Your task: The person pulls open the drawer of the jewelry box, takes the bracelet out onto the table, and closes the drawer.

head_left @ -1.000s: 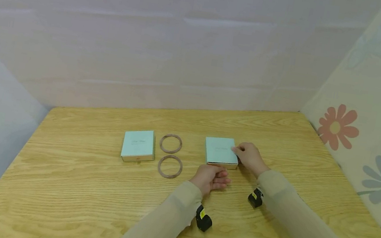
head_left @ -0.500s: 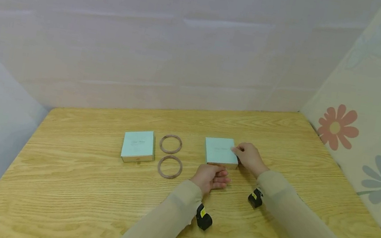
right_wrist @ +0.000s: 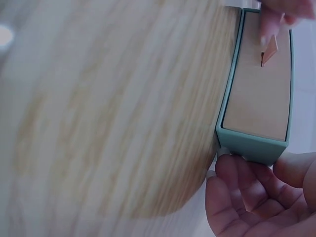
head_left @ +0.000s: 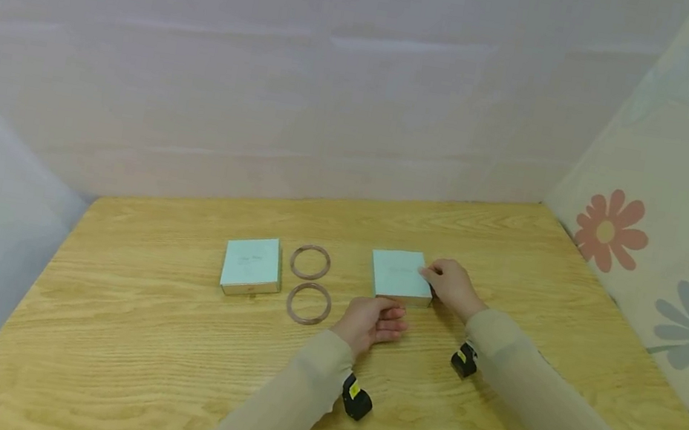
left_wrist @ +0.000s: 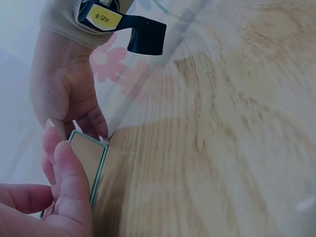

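Note:
A pale green drawer-style gift box [head_left: 399, 272] lies on the table, its tan front toward me. My right hand [head_left: 451, 286] grips its right end, thumb near the top edge and fingers curled at the side. At the front is my left hand [head_left: 366, 325], its fingers loosely extended and close to the drawer face. In the right wrist view a small tan pull tab [right_wrist: 270, 49] sticks out of the drawer front [right_wrist: 256, 98], with a left fingertip right beside it. The drawer front sits flush inside the green sleeve.
Left of the hands, two brownish bangles lie one behind the other: a far bangle [head_left: 307, 277] and a near bangle [head_left: 306, 322]. A second pale green box [head_left: 252, 262] stands beyond them. The wooden table [head_left: 160, 351] meets a pale curtain behind and a flower-print wall [head_left: 680, 185] at right.
The dark gap at the drawer front has closed up. My left hand has drawn slightly left along the box front. The right hand keeps its hold.

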`<state>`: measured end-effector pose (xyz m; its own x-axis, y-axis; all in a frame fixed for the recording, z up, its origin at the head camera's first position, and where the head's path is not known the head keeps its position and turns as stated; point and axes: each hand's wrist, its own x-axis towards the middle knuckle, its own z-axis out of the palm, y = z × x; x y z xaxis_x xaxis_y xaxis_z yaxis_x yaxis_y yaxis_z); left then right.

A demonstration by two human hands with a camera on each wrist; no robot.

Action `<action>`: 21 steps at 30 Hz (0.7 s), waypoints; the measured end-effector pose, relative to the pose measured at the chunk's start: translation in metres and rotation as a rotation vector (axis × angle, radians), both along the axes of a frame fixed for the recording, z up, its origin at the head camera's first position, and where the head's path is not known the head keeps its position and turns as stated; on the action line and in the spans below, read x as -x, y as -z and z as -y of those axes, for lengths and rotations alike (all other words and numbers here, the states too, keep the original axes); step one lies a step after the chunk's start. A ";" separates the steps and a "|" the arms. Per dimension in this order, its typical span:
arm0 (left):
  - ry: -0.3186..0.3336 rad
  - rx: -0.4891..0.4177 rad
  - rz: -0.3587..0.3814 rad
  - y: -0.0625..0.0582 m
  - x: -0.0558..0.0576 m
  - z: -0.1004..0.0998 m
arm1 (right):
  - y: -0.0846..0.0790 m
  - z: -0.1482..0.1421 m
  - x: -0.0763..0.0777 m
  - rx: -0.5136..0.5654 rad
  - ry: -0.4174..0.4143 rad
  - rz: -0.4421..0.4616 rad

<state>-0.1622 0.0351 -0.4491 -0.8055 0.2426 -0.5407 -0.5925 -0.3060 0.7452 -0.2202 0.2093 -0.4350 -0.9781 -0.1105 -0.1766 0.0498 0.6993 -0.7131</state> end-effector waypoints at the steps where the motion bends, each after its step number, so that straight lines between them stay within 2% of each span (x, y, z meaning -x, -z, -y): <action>1: -0.001 0.003 -0.006 -0.001 -0.001 0.003 | 0.000 -0.001 0.000 0.000 -0.004 0.000; 5: 0.019 0.029 -0.045 -0.006 -0.003 0.014 | 0.001 -0.006 0.001 0.000 0.004 -0.008; 8: 0.066 0.065 -0.096 -0.010 -0.003 0.023 | 0.002 -0.010 0.000 0.002 0.014 -0.021; 13: 0.143 0.145 -0.186 -0.018 -0.007 0.040 | 0.006 -0.016 -0.003 0.040 0.031 0.006; 18: 0.169 0.269 -0.314 -0.030 -0.010 0.057 | 0.003 -0.020 -0.007 0.112 0.054 0.066; 21: 0.167 0.371 -0.399 -0.039 -0.014 0.069 | -0.005 -0.021 -0.011 0.095 0.061 0.070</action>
